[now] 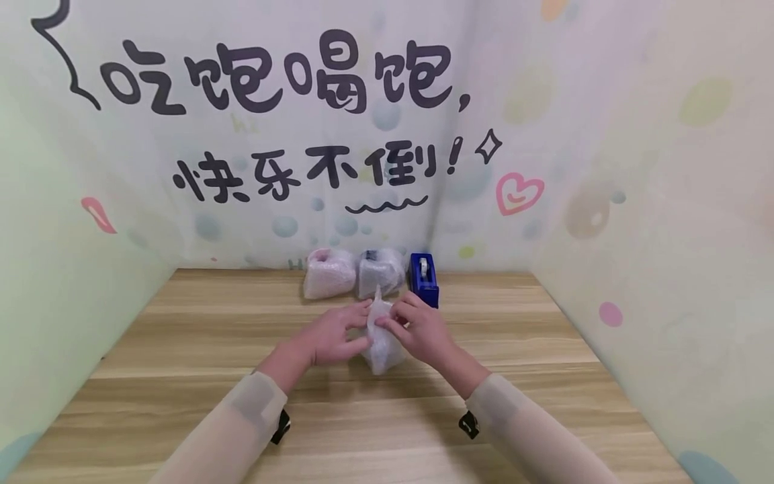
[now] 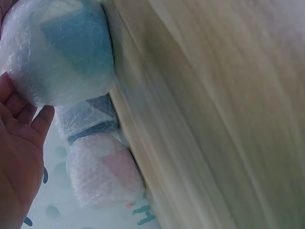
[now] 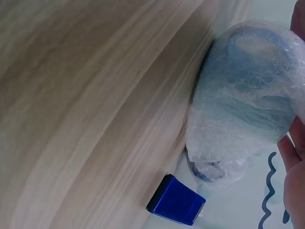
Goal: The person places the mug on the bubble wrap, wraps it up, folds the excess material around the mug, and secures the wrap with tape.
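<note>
A bundle in clear bubble wrap [image 1: 382, 359] stands on the table between both hands, a blue thing showing through its wrap in the wrist views. My left hand [image 1: 335, 337] rests its fairly straight fingers against the bundle's left side. From the right, my right hand [image 1: 426, 331] pinches the raised flap of wrap at the top between thumb and fingers. In the left wrist view the left fingertips [image 2: 45, 114] touch the rounded wrap. The right hand [image 3: 296, 176] shows only partly at the edge of its own wrist view.
Behind the bundle, a pinkish wrapped package [image 1: 330, 281] and a dark-toned wrapped one [image 1: 379, 277] stand side by side. A blue tape dispenser [image 1: 428, 296] is to their right. The wooden table [image 1: 230, 336] meets a printed wall sheet [image 1: 254, 235] at the back.
</note>
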{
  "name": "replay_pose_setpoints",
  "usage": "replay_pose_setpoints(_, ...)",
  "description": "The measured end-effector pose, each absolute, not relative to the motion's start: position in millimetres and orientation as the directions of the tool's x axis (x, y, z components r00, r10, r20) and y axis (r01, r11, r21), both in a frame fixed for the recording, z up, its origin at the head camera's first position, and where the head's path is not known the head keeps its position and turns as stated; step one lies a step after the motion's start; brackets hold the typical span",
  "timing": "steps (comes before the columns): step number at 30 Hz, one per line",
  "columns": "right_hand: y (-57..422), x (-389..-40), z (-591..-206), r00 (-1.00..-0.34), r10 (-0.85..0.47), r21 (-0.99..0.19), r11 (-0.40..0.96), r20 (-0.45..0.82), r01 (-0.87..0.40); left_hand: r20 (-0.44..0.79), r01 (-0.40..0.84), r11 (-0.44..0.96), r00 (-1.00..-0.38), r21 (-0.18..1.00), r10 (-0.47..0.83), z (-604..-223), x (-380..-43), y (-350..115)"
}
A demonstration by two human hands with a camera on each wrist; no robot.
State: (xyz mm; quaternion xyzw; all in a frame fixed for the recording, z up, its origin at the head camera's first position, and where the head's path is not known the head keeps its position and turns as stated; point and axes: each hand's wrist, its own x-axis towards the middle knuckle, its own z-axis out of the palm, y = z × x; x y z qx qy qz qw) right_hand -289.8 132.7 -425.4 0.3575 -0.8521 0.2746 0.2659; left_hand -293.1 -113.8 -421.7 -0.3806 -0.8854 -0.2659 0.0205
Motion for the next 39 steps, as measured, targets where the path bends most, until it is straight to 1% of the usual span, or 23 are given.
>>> replay_pose_setpoints(3,132,-289,-426,-0.619,-0.449,-0.276,0.618,0.644,-0.736,0.221,0.630,0.589,-0.755,0.507,0.618,-424,-292,-110)
replay_pose_setpoints(5,131,-288,-425,-0.641,-0.440,-0.292,0.630,0.629,-0.719,0.233,0.604,0.589,-0.778,0.538,0.584,-425,-292,-107)
replay_pose_setpoints(8,128,-285,-425,-0.676,-0.422,-0.311,0.656,0.605,-0.688,0.304,0.595,0.540,-0.789,0.595,0.533,-427,-295,-103)
replay_pose_setpoints(11,125,-282,-426,-0.674,-0.404,-0.298,0.673,0.618,-0.677,0.380,0.582,0.458,-0.802,0.672,0.461,-427,-297,-100)
replay_pose_setpoints(14,123,-281,-429,-0.627,-0.377,-0.243,0.691,0.682,-0.680,0.420,0.574,0.452,-0.814,0.682,0.400,-424,-297,-98)
replay_pose_setpoints(16,122,-282,-430,-0.568,-0.378,-0.179,0.697,0.731,-0.695,0.452,0.591,0.500,-0.806,0.633,0.381,-422,-298,-97)
replay_pose_setpoints(18,122,-283,-429,-0.504,-0.403,-0.083,0.713,0.764,-0.697,0.491,0.630,0.529,-0.776,0.569,0.396,-420,-298,-95)
replay_pose_setpoints(20,125,-284,-427,-0.466,-0.446,0.003,0.725,0.764,-0.689,0.527,0.674,0.546,-0.735,0.498,0.427,-419,-298,-94)
replay_pose_setpoints(21,126,-284,-426,-0.462,-0.469,0.034,0.728,0.753,-0.685,0.538,0.694,0.554,-0.715,0.461,0.447,-419,-298,-93)
replay_pose_setpoints(23,129,-283,-424,-0.493,-0.505,0.060,0.739,0.709,-0.671,0.552,0.729,0.565,-0.673,0.387,0.491,-418,-297,-93)
replay_pose_setpoints(25,133,-282,-421,-0.553,-0.533,0.042,0.744,0.640,-0.667,0.544,0.744,0.596,-0.648,0.302,0.534,-417,-296,-93)
replay_pose_setpoints(28,139,-279,-418,-0.642,-0.575,-0.025,0.735,0.507,-0.678,0.488,0.744,0.646,-0.633,0.172,0.601,-415,-293,-95)
replay_pose_setpoints(30,143,-277,-416,-0.682,-0.602,-0.080,0.722,0.416,-0.687,0.424,0.740,0.662,-0.641,0.120,0.640,-413,-290,-97)
replay_pose_setpoints(31,144,-276,-415,-0.694,-0.613,-0.104,0.717,0.378,-0.690,0.387,0.734,0.669,-0.653,0.115,0.651,-412,-289,-98)
replay_pose_setpoints(33,147,-274,-413,-0.719,-0.622,-0.161,0.711,0.310,-0.684,0.311,0.718,0.680,-0.686,0.145,0.658,-412,-288,-100)
replay_pose_setpoints(37,147,-276,-412,-0.775,-0.592,-0.270,0.726,0.222,-0.632,0.178,0.648,0.706,-0.760,0.286,0.625,-413,-287,-103)
replay_pose_setpoints(39,147,-278,-412,-0.808,-0.562,-0.346,0.733,0.178,-0.585,0.122,0.605,0.704,-0.783,0.371,0.609,-414,-288,-103)
